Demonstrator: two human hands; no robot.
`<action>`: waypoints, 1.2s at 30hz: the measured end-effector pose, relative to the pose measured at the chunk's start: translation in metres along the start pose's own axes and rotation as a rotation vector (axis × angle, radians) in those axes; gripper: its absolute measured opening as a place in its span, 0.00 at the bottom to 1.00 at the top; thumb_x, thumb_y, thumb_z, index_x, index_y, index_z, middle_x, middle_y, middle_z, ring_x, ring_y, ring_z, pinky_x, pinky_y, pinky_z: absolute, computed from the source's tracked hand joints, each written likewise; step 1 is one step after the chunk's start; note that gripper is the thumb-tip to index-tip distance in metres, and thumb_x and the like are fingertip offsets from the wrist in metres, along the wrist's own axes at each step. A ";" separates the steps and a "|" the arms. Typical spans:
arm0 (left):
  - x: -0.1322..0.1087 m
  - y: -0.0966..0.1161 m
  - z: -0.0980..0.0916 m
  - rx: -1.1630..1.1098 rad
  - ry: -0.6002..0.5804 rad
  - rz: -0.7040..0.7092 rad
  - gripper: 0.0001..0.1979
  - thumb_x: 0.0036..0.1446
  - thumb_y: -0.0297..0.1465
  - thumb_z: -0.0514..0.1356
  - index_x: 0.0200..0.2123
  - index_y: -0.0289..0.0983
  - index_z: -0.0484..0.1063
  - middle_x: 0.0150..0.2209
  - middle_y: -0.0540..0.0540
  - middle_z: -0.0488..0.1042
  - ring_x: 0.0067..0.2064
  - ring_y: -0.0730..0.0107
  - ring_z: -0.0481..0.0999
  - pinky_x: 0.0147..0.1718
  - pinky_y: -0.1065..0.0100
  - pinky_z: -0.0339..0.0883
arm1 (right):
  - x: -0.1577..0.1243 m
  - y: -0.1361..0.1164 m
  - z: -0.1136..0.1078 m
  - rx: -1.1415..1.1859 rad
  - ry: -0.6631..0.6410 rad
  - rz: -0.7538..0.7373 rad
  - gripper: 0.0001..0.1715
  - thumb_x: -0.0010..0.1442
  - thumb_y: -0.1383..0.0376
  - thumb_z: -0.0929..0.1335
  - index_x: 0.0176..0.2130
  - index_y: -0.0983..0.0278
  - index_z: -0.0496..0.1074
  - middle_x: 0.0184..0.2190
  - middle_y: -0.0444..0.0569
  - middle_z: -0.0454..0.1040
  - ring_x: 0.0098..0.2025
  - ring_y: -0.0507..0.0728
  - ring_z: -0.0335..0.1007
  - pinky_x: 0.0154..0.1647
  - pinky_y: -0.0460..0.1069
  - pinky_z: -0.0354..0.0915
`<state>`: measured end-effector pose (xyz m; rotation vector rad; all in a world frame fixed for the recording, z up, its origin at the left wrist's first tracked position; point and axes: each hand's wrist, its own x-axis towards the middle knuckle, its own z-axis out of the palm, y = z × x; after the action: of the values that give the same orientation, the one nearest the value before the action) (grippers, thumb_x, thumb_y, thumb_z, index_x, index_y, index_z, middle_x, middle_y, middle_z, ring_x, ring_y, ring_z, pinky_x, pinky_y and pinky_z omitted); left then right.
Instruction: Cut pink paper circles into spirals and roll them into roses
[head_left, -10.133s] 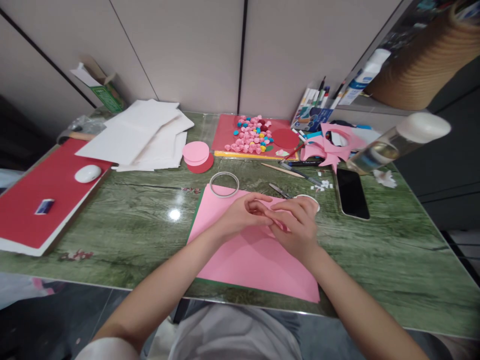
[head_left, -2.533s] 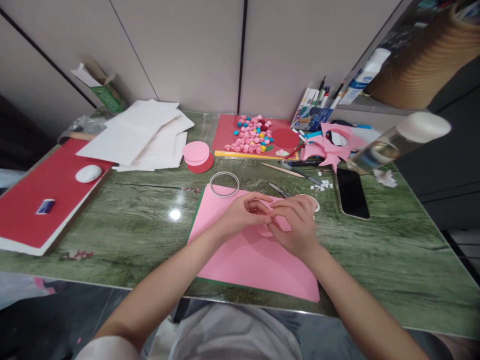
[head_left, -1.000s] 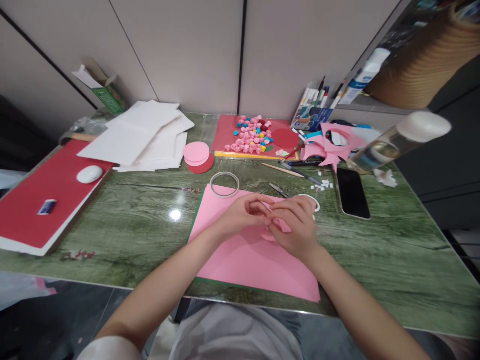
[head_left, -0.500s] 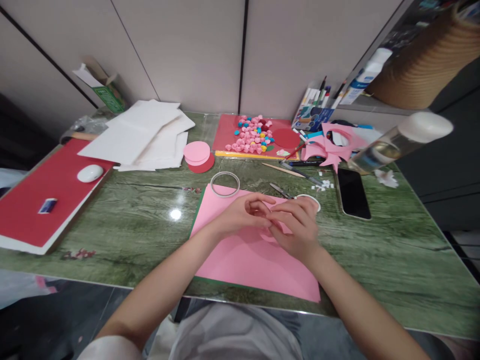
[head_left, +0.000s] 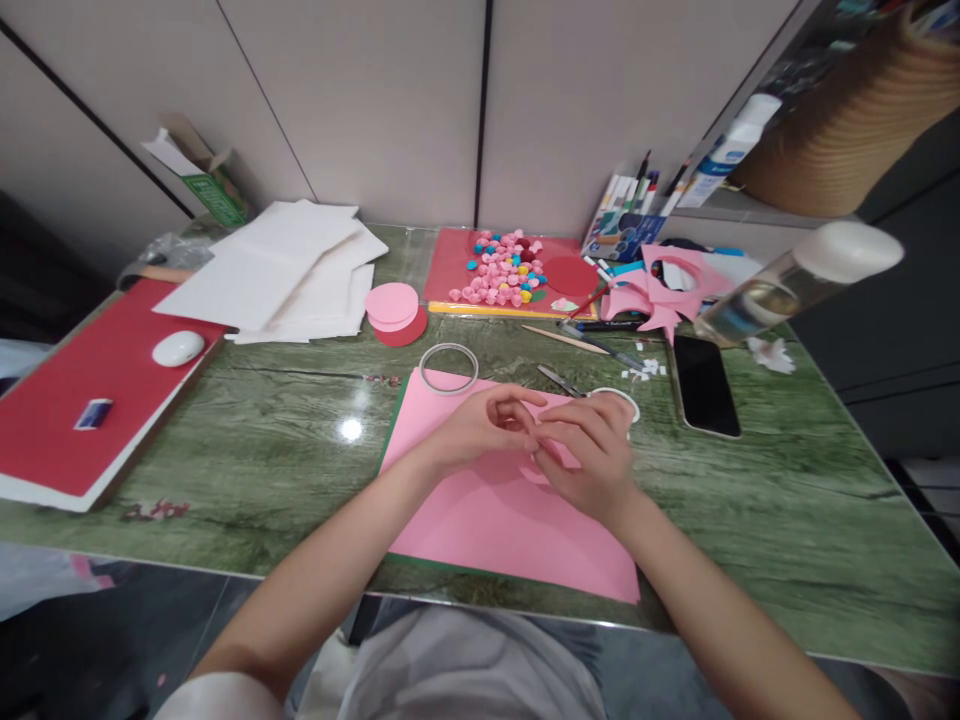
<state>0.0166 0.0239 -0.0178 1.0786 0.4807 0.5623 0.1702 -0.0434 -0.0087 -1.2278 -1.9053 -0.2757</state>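
Observation:
My left hand [head_left: 491, 422] and my right hand [head_left: 596, 455] meet fingertip to fingertip above a sheet of pink paper [head_left: 480, 525]. The fingers of both are curled and pinched together, and whatever lies between them is too small or hidden to make out. Beneath my right fingers a curved pink edge shows, partly covered by the hand. A green sheet peeks out under the pink one. At the sheet's top edge lie a grey ring of tape [head_left: 448, 368] and, near my right hand, a pair of scissors [head_left: 561, 380] with the handles hidden.
Small pink, blue and yellow pieces [head_left: 502, 270] are heaped on a red packet at the back. Pink and red paper circles [head_left: 393, 308] lie to its left, beside white sheets [head_left: 262, 265]. On the right are a phone [head_left: 705, 385], paper scraps [head_left: 686, 275] and a bottle [head_left: 795, 285].
Both hands stay in nearly the same place, with only a slight shift of the fingers. The view has moved very slightly; the things on the table have not moved.

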 end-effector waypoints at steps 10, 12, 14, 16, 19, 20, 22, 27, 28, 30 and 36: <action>0.000 0.002 -0.001 -0.026 -0.038 -0.057 0.22 0.38 0.26 0.67 0.40 0.34 0.70 0.29 0.48 0.72 0.32 0.75 0.71 0.33 0.72 0.63 | -0.003 0.002 0.001 -0.007 0.011 -0.004 0.08 0.47 0.67 0.71 0.31 0.58 0.70 0.29 0.41 0.74 0.36 0.54 0.65 0.42 0.54 0.56; 0.000 0.002 -0.002 -0.049 -0.049 -0.065 0.20 0.39 0.26 0.67 0.40 0.34 0.70 0.30 0.47 0.72 0.33 0.74 0.71 0.34 0.72 0.63 | -0.002 0.002 0.000 0.000 0.009 0.006 0.08 0.47 0.68 0.71 0.30 0.58 0.70 0.29 0.41 0.75 0.35 0.54 0.66 0.42 0.54 0.57; 0.000 0.002 -0.003 -0.069 -0.049 -0.064 0.20 0.39 0.26 0.67 0.39 0.35 0.70 0.30 0.47 0.72 0.33 0.74 0.71 0.34 0.73 0.63 | -0.001 0.001 0.000 0.002 0.011 0.015 0.09 0.46 0.69 0.71 0.30 0.58 0.70 0.29 0.42 0.75 0.34 0.54 0.66 0.40 0.54 0.57; 0.000 0.001 -0.003 -0.081 -0.039 -0.055 0.19 0.39 0.25 0.67 0.39 0.34 0.71 0.30 0.47 0.72 0.33 0.74 0.71 0.33 0.73 0.63 | 0.000 0.000 -0.001 -0.003 0.011 0.018 0.09 0.46 0.69 0.71 0.29 0.59 0.69 0.29 0.42 0.75 0.34 0.55 0.66 0.40 0.55 0.57; 0.000 0.000 -0.003 -0.085 -0.031 -0.049 0.19 0.39 0.24 0.67 0.38 0.35 0.70 0.29 0.48 0.72 0.32 0.75 0.71 0.34 0.73 0.63 | 0.001 0.000 0.000 -0.021 0.001 0.021 0.09 0.46 0.69 0.71 0.30 0.59 0.70 0.29 0.42 0.75 0.34 0.55 0.66 0.40 0.55 0.57; 0.000 0.000 -0.002 -0.083 -0.030 -0.046 0.19 0.39 0.24 0.67 0.38 0.35 0.70 0.29 0.48 0.72 0.32 0.76 0.71 0.34 0.73 0.63 | 0.001 0.000 0.000 -0.026 -0.003 0.021 0.09 0.46 0.68 0.71 0.30 0.59 0.70 0.29 0.43 0.75 0.35 0.55 0.66 0.41 0.55 0.57; 0.000 0.000 -0.001 -0.072 -0.024 -0.041 0.20 0.38 0.24 0.67 0.38 0.35 0.70 0.29 0.49 0.72 0.32 0.76 0.71 0.34 0.73 0.63 | 0.000 0.000 0.001 -0.033 -0.003 0.019 0.10 0.46 0.68 0.71 0.31 0.59 0.70 0.29 0.43 0.76 0.35 0.55 0.66 0.41 0.55 0.57; 0.000 -0.001 0.001 -0.039 -0.006 -0.061 0.21 0.36 0.24 0.68 0.38 0.36 0.70 0.28 0.50 0.71 0.31 0.76 0.70 0.35 0.71 0.63 | -0.001 0.000 0.002 -0.034 0.007 -0.010 0.11 0.45 0.69 0.72 0.31 0.58 0.70 0.29 0.42 0.76 0.35 0.55 0.66 0.41 0.55 0.58; 0.001 -0.001 0.001 -0.035 -0.004 -0.064 0.21 0.36 0.24 0.68 0.38 0.36 0.70 0.29 0.50 0.71 0.32 0.76 0.70 0.35 0.71 0.63 | -0.001 0.000 0.002 -0.034 0.009 -0.015 0.11 0.44 0.70 0.72 0.31 0.59 0.70 0.29 0.42 0.76 0.35 0.55 0.65 0.41 0.55 0.58; 0.001 -0.001 0.001 -0.033 -0.002 -0.061 0.22 0.36 0.24 0.68 0.39 0.35 0.70 0.30 0.50 0.71 0.32 0.75 0.70 0.36 0.71 0.62 | -0.001 -0.001 0.002 -0.029 0.015 -0.022 0.11 0.44 0.69 0.72 0.31 0.59 0.70 0.29 0.42 0.76 0.34 0.55 0.65 0.41 0.55 0.58; 0.000 0.001 -0.002 -0.081 -0.062 -0.072 0.22 0.39 0.25 0.67 0.41 0.35 0.69 0.32 0.48 0.72 0.33 0.74 0.71 0.35 0.71 0.62 | -0.001 0.001 0.001 -0.006 0.033 -0.005 0.10 0.45 0.69 0.72 0.29 0.59 0.71 0.28 0.42 0.75 0.34 0.54 0.65 0.40 0.55 0.58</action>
<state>0.0156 0.0257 -0.0172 0.9945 0.4376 0.4795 0.1709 -0.0430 -0.0100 -1.2159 -1.8801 -0.3030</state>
